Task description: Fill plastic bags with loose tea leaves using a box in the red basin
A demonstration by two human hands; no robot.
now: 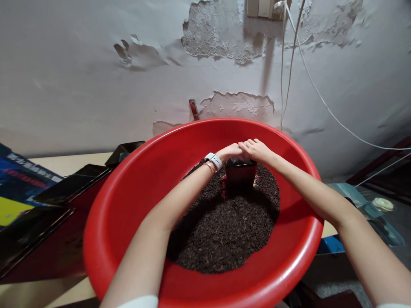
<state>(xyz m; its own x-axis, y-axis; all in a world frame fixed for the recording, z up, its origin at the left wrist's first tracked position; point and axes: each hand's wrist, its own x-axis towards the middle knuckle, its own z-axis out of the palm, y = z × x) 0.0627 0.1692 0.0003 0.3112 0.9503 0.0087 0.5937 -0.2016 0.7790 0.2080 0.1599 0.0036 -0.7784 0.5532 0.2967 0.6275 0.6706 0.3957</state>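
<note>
Surroundings: a large red plastic basin (128, 201) sits in front of the person on a pale counter (69, 162), close to a grey wall (80, 85) with peeling, flaking plaster.
Left of the basin: flat dark trays (38, 214) are stacked at a slant, with a blue and yellow printed box (19, 179) behind them.
Right of the basin: a clear blue-tinted lid (369, 209) lies on a lower surface, with a small pale round object (382, 204) on it.
On the wall: two white cables (308, 72) hang down from a fitting at the top and run off to the right.
In the way: both forearms cross over the basin; nothing else lies between the person and the pot.
Count: one basin, one heap of dark loose tea leaves (224, 226), one small dark red square pot (240, 174), two hands, one white wristwatch (214, 160) on the left wrist.
Pot: stands upright in the far part of the tea heap, its base sunk in the leaves.
Left hand (231, 150): grip curled over the pot's near-left rim, fingers bent and touching it.
Right hand (255, 149): grip curled over the pot's top from the right, knuckles up, meeting the left hand; whether the fingers clasp the rim I cannot tell.
</note>
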